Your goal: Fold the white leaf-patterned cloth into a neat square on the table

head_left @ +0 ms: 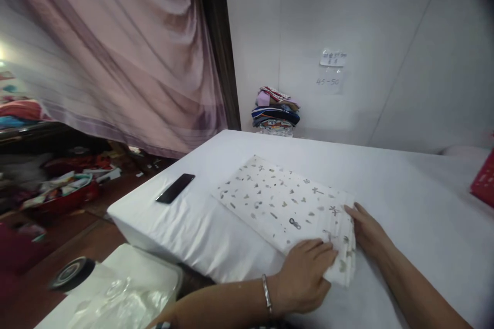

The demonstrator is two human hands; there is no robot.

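The left hand [306,275] rests on grey-printed, folded white cloth [266,197]; the right hand [370,231] touches its edge. They're apart, grip I cannot tell

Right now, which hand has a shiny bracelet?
The left hand, touching the patterned cloth: a silver bracelet circles its wrist, while the right hand has none.

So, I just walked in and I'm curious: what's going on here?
A person is handling a white printed cloth spread on a white-covered table. The left hand is on its near edge, and the right hand is at its right end, where several layers show. A dark phone lies apart to the left; a stack of folded fabrics stands beyond the table's far edge.
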